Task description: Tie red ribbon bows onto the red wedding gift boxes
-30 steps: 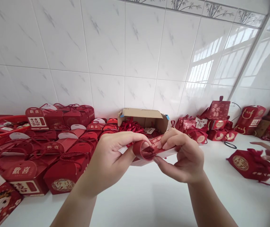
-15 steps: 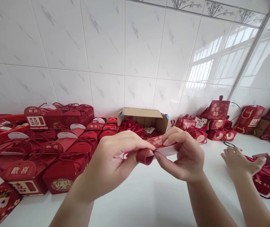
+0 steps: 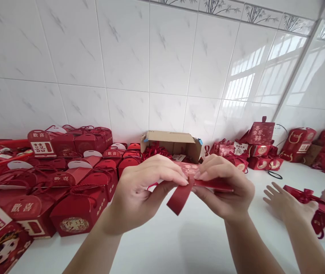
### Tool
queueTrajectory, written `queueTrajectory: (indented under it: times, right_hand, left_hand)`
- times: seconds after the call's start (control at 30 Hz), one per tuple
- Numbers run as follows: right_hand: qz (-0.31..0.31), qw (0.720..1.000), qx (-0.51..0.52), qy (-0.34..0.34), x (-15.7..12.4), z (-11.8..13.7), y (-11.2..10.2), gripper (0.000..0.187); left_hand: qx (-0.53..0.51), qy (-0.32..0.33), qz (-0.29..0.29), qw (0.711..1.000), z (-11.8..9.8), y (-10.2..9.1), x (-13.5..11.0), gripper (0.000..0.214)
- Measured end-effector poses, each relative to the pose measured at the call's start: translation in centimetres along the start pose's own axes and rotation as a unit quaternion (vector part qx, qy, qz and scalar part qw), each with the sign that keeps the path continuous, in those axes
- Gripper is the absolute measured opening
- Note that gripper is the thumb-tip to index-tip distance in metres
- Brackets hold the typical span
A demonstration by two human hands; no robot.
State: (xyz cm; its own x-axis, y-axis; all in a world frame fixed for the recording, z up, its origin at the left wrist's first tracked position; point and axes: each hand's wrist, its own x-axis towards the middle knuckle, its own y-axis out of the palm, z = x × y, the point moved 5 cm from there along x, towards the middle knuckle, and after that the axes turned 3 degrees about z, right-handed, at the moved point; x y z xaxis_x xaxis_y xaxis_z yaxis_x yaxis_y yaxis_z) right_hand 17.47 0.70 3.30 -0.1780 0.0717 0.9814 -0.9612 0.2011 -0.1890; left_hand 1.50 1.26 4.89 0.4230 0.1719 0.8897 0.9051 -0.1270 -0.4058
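Note:
Over the white table I hold a red printed cardboard gift box (image 3: 189,168) between both hands; its full shape is hidden behind my fingers. My left hand (image 3: 146,194) is closed, thumb and fingers pinching the box's edge where a flat red strap (image 3: 179,201) hangs down towards me. My right hand (image 3: 227,186) is also closed, its thumb beneath and its fingers on top of a red panel. A bit of bright red ribbon shows behind my left thumb.
Rows of red gift boxes (image 3: 71,213) with cord handles fill the left. An open cardboard carton (image 3: 170,137) with red ribbons stands behind my hands. At right, a co-worker's hands (image 3: 290,207) are beside a ribbon-tied red box (image 3: 309,205). A black ring (image 3: 275,175) lies nearby.
The strap was curled into a loop and now hangs down straight. The panel in my right hand has tilted, showing red where white showed. The co-worker's far hand has moved away from the ribbon-tied box.

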Motion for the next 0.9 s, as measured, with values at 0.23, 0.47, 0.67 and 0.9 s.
queueTrajectory:
  times: [0.23,0.47,0.67,0.9]
  right_hand:
    - [0.034,0.999,-0.025,-0.017,0.54,0.61,0.43,0.029]
    - [0.008,0.998,-0.047,-0.028,0.34,0.88,0.48,0.021]
    - [-0.001,0.999,-0.041,-0.028,-0.05,0.70,0.68,0.022]
    - [-0.004,1.000,-0.007,0.005,-0.23,0.38,0.89,0.017]
  left_hand:
    - [0.011,0.023,0.012,1.000,-0.20,-0.09,0.22,0.026]
    - [0.010,0.012,0.009,1.000,-0.10,-0.18,0.03,0.027]
    - [-0.032,-0.079,0.035,0.996,0.49,-0.09,-0.15,0.025]
    - [-0.127,-0.180,0.030,0.975,0.77,-0.05,-0.37,0.023]
